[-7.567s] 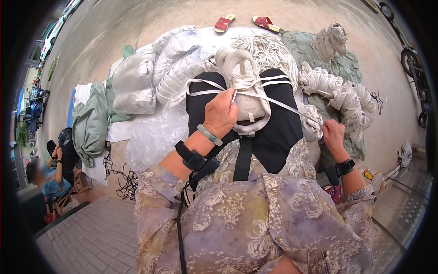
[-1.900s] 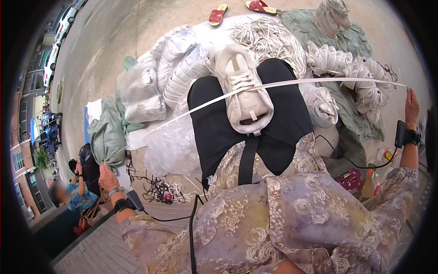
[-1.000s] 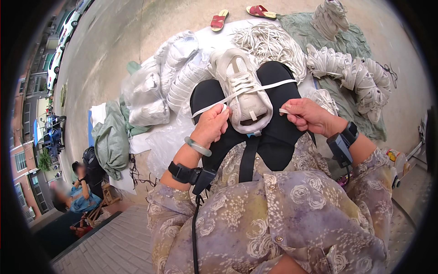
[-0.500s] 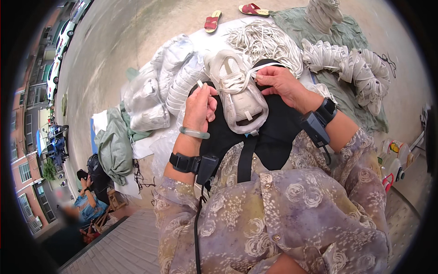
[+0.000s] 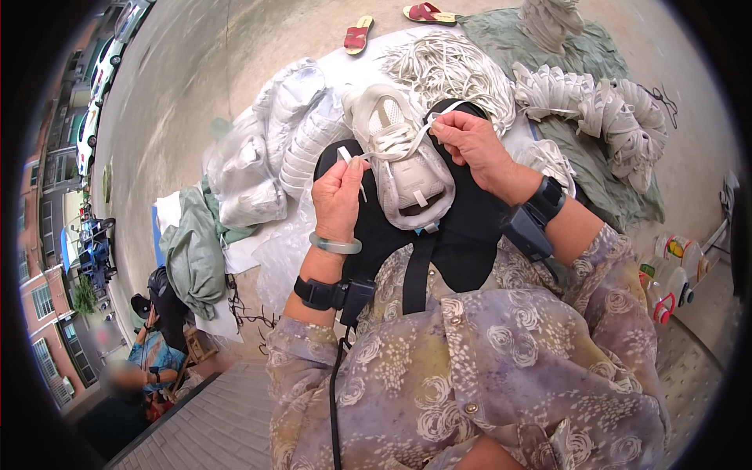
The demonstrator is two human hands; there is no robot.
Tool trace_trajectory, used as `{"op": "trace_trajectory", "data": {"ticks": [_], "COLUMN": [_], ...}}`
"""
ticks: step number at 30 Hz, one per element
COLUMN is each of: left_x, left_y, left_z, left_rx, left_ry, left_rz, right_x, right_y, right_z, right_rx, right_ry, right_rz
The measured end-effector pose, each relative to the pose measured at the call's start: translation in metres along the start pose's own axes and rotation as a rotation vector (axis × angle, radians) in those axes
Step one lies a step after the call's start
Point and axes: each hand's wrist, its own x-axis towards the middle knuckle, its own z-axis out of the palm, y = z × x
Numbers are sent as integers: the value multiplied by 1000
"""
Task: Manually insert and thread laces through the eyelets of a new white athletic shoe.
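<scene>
A whitish shoe upper (image 5: 407, 180) with crossed laces rests on the black cloth (image 5: 470, 227) over my lap, its padded collar opening toward me. My left hand (image 5: 338, 196), on the left of the upper, pinches one end of a white shoelace (image 5: 345, 154) between thumb and finger. To the right, my right hand (image 5: 482, 153) grips the other part of the lace, which runs from the eyelets to my fingertips. Both hands are closed and raised level with the lacing. Part of each grip is hidden behind the fingers.
Beyond the upper lies a big heap of white laces (image 5: 454, 70). Plastic-wrapped white bundles (image 5: 258, 168) stand left; strung shoe uppers (image 5: 603, 110) lie right on green cloth (image 5: 611, 184). Red slippers (image 5: 358, 36) are at the far side. Another person (image 5: 157, 368) sits lower left.
My left hand has tipped so that more lace shows above and below its fingers, and a lace strand now stretches from it to the upper. My right hand has shifted slightly left.
</scene>
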Motion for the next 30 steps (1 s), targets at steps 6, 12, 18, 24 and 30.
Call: {"op": "trace_trajectory", "data": {"ticks": [6,12,18,24,30], "left_x": [6,6,5,5,3], "left_y": [-14,-17,-18,-20,-20], "left_z": [2,6,9,10,14], "left_rx": [-341,-382,-348,-315,-365], "left_ry": [35,5,-6,10,113], "left_rz": [-139,-100,-130,-119,-56], "right_x": [0,-1,-1,8,2], "right_y": [6,2,0,10,15], "right_z": [2,4,4,2,8], "right_rx": [71,30,-57,-126,-675], "right_ry": [-51,-87,-77,-86,-25], "right_rz": [52,63,8,-76,-523]}}
